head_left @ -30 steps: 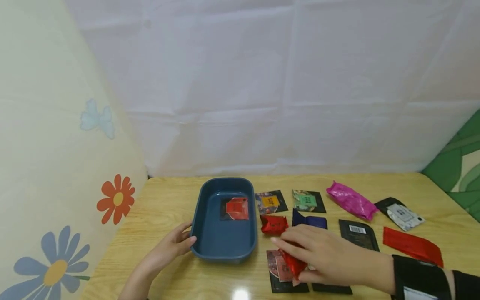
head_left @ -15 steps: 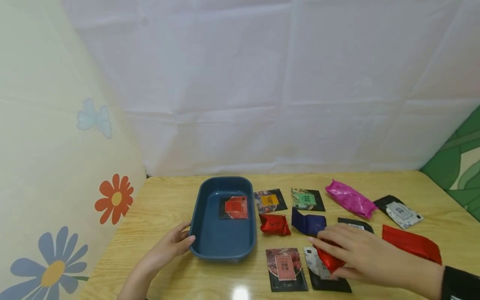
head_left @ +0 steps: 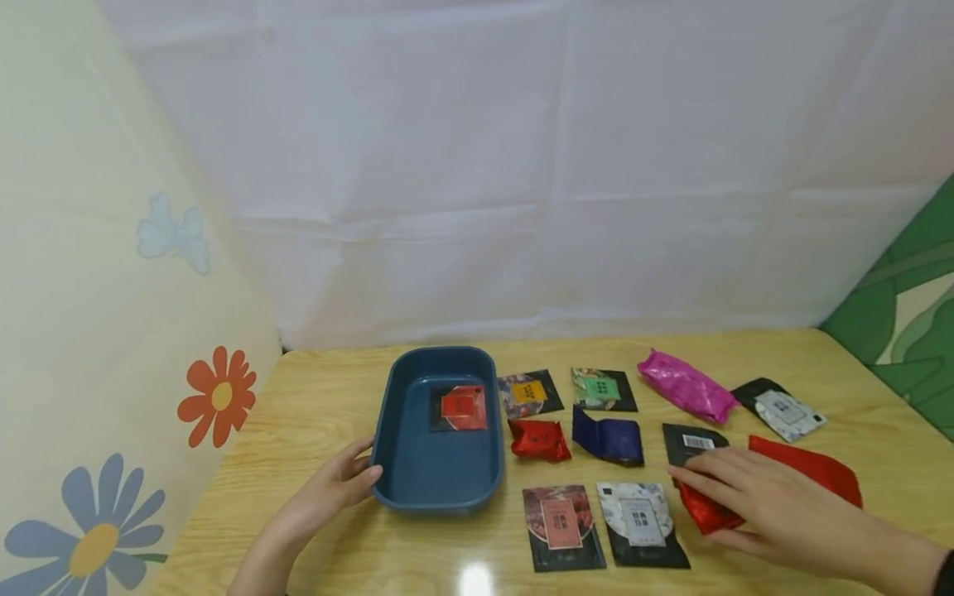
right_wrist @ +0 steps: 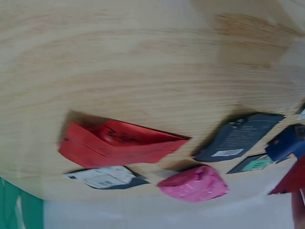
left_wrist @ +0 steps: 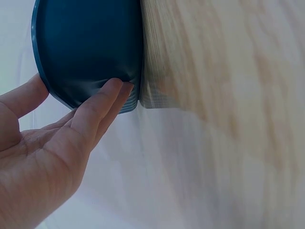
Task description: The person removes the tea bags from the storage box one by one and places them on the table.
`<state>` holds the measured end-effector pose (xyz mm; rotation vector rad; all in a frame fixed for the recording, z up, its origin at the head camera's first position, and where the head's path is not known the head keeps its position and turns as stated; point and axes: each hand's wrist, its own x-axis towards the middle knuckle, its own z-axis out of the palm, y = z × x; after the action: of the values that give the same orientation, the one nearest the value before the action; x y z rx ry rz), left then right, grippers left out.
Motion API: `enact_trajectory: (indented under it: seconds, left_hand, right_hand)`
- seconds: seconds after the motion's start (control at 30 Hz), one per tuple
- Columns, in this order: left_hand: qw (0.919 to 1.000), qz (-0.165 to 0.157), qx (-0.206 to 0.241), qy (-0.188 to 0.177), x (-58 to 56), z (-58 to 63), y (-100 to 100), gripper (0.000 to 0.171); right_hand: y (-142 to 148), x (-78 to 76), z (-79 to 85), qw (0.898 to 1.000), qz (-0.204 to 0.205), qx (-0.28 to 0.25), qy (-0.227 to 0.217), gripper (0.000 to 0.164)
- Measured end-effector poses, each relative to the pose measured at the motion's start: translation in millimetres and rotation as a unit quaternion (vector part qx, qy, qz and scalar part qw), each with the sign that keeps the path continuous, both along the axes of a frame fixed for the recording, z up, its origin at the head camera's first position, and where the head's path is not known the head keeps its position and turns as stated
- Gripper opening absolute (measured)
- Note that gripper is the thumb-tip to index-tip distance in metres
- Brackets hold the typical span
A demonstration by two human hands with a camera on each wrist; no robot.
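At the left, my left hand holds the near left corner of a deep blue plastic tray, thumb at the rim and fingers along the outer wall. A flat red-and-black sachet lies in the tray. My right hand grips a shiny red foil packet over the right part of the table, its fingers curled over the top. Just behind that hand are a black sachet with a barcode and a longer red packet, partly covered by the hand.
Near the tray lie an orange-labelled sachet, a green-labelled sachet, a small red packet and a dark blue packet. Pink-labelled and white-labelled sachets lie in front. A magenta packet and a black-and-white sachet lie back right.
My right hand has carried the red foil packet to the right, uncovering the pink-labelled and white-labelled sachets. The left hand stays at the tray; the head view has shifted slightly.
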<state>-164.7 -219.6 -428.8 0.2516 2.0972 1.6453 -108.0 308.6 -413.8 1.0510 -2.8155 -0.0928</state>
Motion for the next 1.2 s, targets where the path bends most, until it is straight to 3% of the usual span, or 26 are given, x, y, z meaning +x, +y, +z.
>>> enact_trajectory:
  seconds: [0.2,0.3,0.47,0.53,0.67,1.2]
  left_hand:
    - [1.0000,-0.002,-0.001,-0.001,0.0,0.5,0,0.064]
    - [1.0000,-0.001,-0.002,-0.002,0.0,0.9,0,0.065]
    - [1.0000,-0.002,0.003,-0.001,0.2,1.6,0,0.065]
    - [1.0000,-0.003,0.006,0.001,0.4,1.5,1,0.065]
    - [0.9999,-0.006,0.012,0.010,0.6,0.7,1,0.064]
    - [0.9999,0.006,0.013,0.002,-0.2,0.7,2,0.065]
  right_hand:
    - [12,-2.9,-6.0,0.999,-0.026,0.000,-0.037,0.073]
    - [13,-2.8,-7.2,0.996,-0.052,-0.004,-0.079,0.077]
    - [12,-1.1,-10.9,0.981,-0.102,-0.007,-0.164,0.083]
    - [11,-1.0,-12.3,0.971,-0.129,-0.007,-0.202,0.085]
    - [8,0.0,-16.0,0.958,-0.154,-0.005,-0.243,0.085]
    - [7,3.3,-28.3,0.973,-0.113,0.016,-0.202,0.079]
